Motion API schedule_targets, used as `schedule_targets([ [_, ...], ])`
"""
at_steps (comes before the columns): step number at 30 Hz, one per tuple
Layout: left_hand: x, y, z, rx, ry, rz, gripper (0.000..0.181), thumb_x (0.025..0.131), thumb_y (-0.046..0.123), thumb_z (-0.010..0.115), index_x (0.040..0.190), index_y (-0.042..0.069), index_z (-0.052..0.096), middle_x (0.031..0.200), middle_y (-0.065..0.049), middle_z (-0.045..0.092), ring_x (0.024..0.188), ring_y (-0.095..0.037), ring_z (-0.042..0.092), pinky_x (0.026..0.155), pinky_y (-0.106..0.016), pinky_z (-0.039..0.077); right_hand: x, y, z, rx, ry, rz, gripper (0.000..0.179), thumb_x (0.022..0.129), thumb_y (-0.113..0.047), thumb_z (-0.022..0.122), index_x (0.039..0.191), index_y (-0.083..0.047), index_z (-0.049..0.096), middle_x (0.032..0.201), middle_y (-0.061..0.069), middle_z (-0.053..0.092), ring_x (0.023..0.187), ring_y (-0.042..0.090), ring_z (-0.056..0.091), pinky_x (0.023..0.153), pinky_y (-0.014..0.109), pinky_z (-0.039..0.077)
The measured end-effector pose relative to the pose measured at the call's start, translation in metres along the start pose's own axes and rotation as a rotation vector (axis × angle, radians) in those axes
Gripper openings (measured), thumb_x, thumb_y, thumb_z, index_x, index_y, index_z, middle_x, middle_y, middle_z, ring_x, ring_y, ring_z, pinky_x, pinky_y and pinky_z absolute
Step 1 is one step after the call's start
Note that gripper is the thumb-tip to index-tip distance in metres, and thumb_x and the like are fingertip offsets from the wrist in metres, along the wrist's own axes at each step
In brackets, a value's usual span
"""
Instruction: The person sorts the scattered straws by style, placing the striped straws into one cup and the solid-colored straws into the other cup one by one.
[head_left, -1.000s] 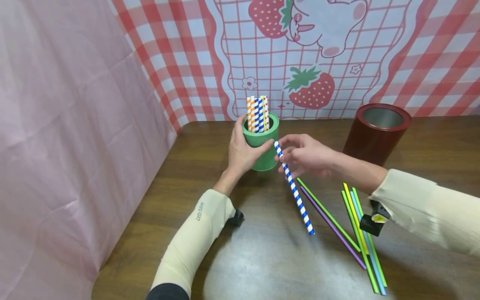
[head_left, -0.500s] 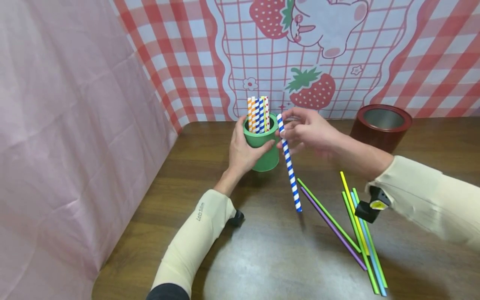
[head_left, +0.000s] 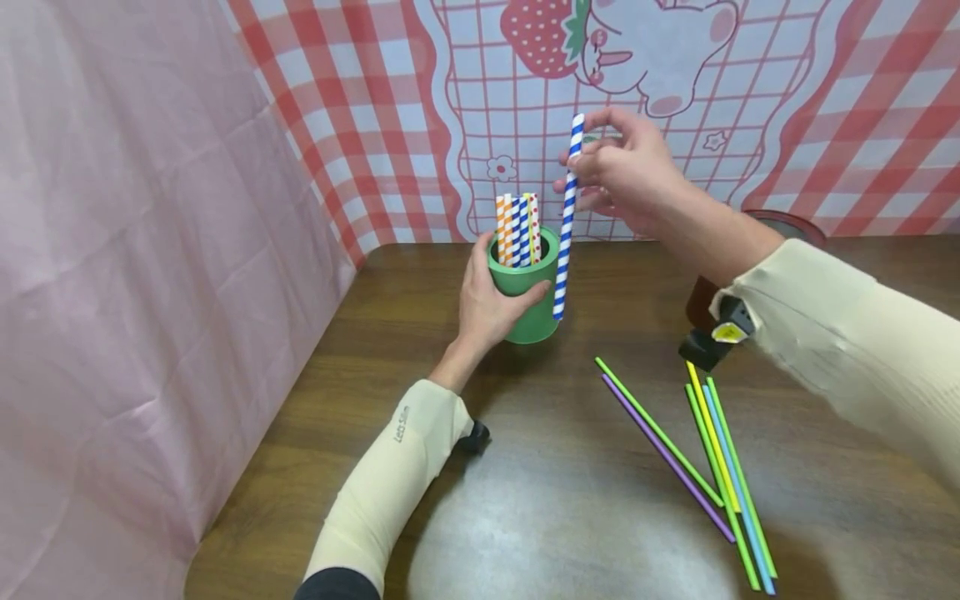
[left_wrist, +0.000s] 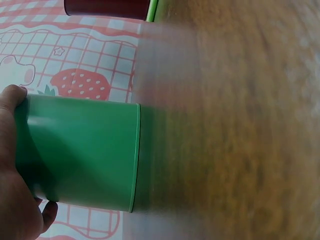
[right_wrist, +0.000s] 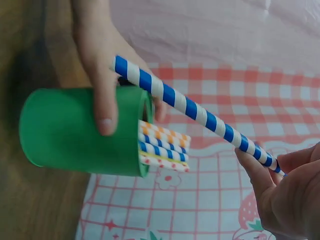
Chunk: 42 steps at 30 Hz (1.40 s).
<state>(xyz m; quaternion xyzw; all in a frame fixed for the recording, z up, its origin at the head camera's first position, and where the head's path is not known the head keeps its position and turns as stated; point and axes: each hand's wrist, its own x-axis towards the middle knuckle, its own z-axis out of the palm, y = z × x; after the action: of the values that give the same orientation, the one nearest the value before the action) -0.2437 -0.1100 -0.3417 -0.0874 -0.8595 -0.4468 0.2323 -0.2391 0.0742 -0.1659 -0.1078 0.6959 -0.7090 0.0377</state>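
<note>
My left hand (head_left: 491, 304) grips the green can (head_left: 534, 321) near its top, thumb across the front and fingers round the left side. Several patterned paper straws (head_left: 517, 229) stand in that can, orange-striped, blue-striped and red-dotted. Between thumb and fingertips my right hand (head_left: 626, 171) pinches a blue-and-white striped paper straw (head_left: 567, 221) near its upper end. It hangs almost upright beside the can, its lower end overlapping the can's right edge in the head view. In the right wrist view the same striped straw (right_wrist: 200, 115) slants outside the can's mouth.
Thin plain straws lie on the wooden table (head_left: 570, 500): a purple straw (head_left: 667, 458) beside a green one, and a yellow (head_left: 712, 433), blue and green group to the right. Behind my right forearm stands a dark red can (head_left: 701, 304), mostly hidden.
My right hand has risen with the striped straw, which has swung from slanted to nearly upright and left the space over the table's front. The left hand keeps its grip on the can.
</note>
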Motion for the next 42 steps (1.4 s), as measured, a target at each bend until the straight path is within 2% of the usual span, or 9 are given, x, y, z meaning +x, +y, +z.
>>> schedule_targets([
  [3,0.0,-0.001,0.0,0.002,0.005,0.01,0.096,0.07,0.049,0.08,0.146,0.023,0.026,0.13,-0.003,0.048,0.112,-0.014,0.05,0.091,-0.037,0.048,0.011,-0.005,0.003,0.051,0.066,-0.028,0.033,0.094,0.006,0.049,0.121,-0.012,0.045,0.105,0.009,0.06,0.079,0.02,0.068,0.064,0.03,0.058],
  [9,0.0,-0.002,0.0,0.005,0.01,0.02,0.097,0.07,0.051,0.079,0.145,0.021,0.026,0.128,-0.001,0.048,0.112,-0.013,0.049,0.092,-0.036,0.047,0.026,-0.007,0.008,0.042,0.186,-0.101,0.034,0.094,0.005,0.05,0.122,-0.015,0.047,0.102,0.005,0.059,0.077,0.016,0.066,0.063,0.026,0.057],
  [12,0.0,-0.002,0.0,0.003,0.015,0.028,0.096,0.071,0.051,0.079,0.145,0.02,0.027,0.128,0.0,0.048,0.112,-0.013,0.049,0.093,-0.036,0.047,0.032,-0.005,0.01,0.072,0.234,-0.157,0.031,0.094,0.005,0.051,0.117,-0.015,0.049,0.1,0.005,0.06,0.075,0.016,0.066,0.059,0.025,0.056],
  [17,0.001,-0.002,0.001,0.002,0.022,0.034,0.096,0.07,0.05,0.08,0.145,0.021,0.027,0.128,-0.001,0.048,0.113,-0.013,0.049,0.094,-0.036,0.046,0.04,0.001,0.013,0.024,0.292,-0.237,0.03,0.093,0.006,0.052,0.112,-0.017,0.051,0.098,0.004,0.06,0.073,0.015,0.066,0.061,0.023,0.056],
  [23,-0.001,-0.002,0.0,0.003,0.017,0.029,0.096,0.071,0.05,0.08,0.146,0.019,0.027,0.129,-0.001,0.048,0.114,-0.013,0.049,0.095,-0.035,0.046,0.045,0.018,0.016,-0.037,0.3,-0.221,0.035,0.091,0.008,0.052,0.116,-0.016,0.051,0.096,0.003,0.06,0.072,0.014,0.066,0.068,0.028,0.057],
  [28,-0.001,-0.001,-0.001,0.01,0.015,0.026,0.096,0.071,0.05,0.079,0.146,0.02,0.027,0.129,-0.001,0.048,0.114,-0.013,0.049,0.094,-0.036,0.047,0.045,0.036,0.019,-0.181,0.3,-0.213,0.034,0.093,0.002,0.053,0.122,-0.016,0.049,0.098,0.002,0.061,0.077,0.015,0.067,0.074,0.03,0.056],
  [35,0.0,-0.001,-0.001,0.015,0.007,0.016,0.096,0.072,0.052,0.078,0.146,0.021,0.026,0.13,-0.001,0.048,0.114,-0.013,0.049,0.094,-0.035,0.047,0.044,0.064,0.024,-0.264,0.257,-0.214,0.034,0.09,0.001,0.057,0.122,-0.01,0.05,0.096,0.005,0.063,0.078,0.018,0.069,0.066,0.025,0.057],
  [42,0.001,-0.002,-0.001,0.029,0.023,0.026,0.096,0.07,0.051,0.079,0.145,0.02,0.028,0.126,-0.001,0.049,0.111,-0.013,0.05,0.093,-0.034,0.046,0.045,0.084,0.023,-0.409,0.233,-0.22,0.036,0.085,-0.005,0.063,0.12,-0.007,0.053,0.101,0.015,0.068,0.078,0.013,0.064,0.06,0.018,0.053],
])
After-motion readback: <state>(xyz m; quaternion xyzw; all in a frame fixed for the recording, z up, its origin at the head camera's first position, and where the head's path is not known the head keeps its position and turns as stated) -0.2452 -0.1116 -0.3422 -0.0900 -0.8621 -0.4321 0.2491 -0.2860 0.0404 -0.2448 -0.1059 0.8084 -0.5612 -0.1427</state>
